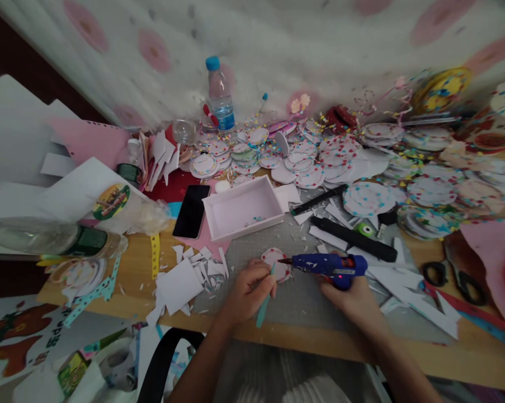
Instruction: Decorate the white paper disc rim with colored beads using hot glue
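A: Paper disc (276,263), round, white with coloured dots, lies flat on the grey mat (302,291) near the front edge of the surface (361,341). Left hand (248,288) closed on a thin teal stick (265,299), its upper end touching the disc.

B: Right hand?

A: Right hand (353,296) wrapped fully around a blue glue gun (330,264); nozzle touching or just short of the disc's right edge, cannot tell which.

B: Progress?

A: Judged partway. Many dotted discs (302,162) lie heaped at the back; whether each is finished I cannot tell. This one looks to be at gluing.

B: Materials?

A: Thin card, stiff white offcuts (193,274), a shallow pink box (241,210), glossy black phone (191,211), clear plastic bottle (221,95).
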Tool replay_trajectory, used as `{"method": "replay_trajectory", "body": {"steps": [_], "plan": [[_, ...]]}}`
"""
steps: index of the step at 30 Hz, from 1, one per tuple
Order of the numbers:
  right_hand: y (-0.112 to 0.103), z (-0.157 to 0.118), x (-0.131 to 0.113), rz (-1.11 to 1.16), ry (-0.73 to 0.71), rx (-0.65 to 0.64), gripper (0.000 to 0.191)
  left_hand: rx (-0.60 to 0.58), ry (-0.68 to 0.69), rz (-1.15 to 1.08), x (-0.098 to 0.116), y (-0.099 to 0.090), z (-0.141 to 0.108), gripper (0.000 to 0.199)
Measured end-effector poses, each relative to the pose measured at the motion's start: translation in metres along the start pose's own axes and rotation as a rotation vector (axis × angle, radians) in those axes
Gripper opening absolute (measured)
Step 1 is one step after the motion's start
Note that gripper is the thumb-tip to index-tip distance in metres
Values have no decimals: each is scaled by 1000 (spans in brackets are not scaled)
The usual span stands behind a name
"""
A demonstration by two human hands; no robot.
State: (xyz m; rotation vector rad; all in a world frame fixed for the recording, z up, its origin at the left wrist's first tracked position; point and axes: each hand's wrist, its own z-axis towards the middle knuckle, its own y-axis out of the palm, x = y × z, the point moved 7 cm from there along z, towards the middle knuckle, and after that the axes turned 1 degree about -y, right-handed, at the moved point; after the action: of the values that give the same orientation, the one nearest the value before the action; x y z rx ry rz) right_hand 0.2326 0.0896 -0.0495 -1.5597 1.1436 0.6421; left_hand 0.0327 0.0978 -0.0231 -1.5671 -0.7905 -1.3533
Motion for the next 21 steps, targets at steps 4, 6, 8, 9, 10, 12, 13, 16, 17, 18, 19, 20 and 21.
{"method": "replay_trajectory", "body": {"steps": [4, 6, 8, 9, 10, 12, 13, 16, 17, 18, 19, 20, 21], "plan": [[-1, 1, -5, 10, -15, 12, 22, 3, 4, -5, 0, 0, 0, 42], [-1, 2, -6, 13, -29, 12, 18, 1, 5, -4, 0, 1, 0, 42], [-2, 2, -6, 12, -43, 15, 14, 0, 2, 0, 0, 1, 0, 42], [-2, 2, -5, 10, -50, 16, 13, 2, -3, 3, 0, 0, 0, 42], [-2, 2, -5, 7, -57, 15, 13, 3, -7, 6, -1, 0, 0, 42], [-1, 2, -5, 0, -61, 3, 13, 5, -16, 16, -1, 0, -1, 43], [0, 1, -4, -5, -58, -7, 12, 4, -19, 24, -1, 0, -1, 44], [1, 1, -3, -8, -50, -11, 12, 4, -32, 45, 0, 0, 0, 46], [0, 1, -3, -5, -48, -6, 13, 4, -36, 49, -1, 0, 0, 46], [0, 1, -2, -1, -46, -6, 14, 3, -37, 50, 0, 0, 0, 46], [1, 1, -2, 4, -42, -11, 14, 4, -36, 49, 0, 0, 0, 46], [1, 1, -1, 10, -39, -14, 14, 5, -33, 46, 0, 0, 0, 46], [1, 1, -1, 15, -37, -17, 15, 7, -28, 41, 1, 0, 0, 45]]}}
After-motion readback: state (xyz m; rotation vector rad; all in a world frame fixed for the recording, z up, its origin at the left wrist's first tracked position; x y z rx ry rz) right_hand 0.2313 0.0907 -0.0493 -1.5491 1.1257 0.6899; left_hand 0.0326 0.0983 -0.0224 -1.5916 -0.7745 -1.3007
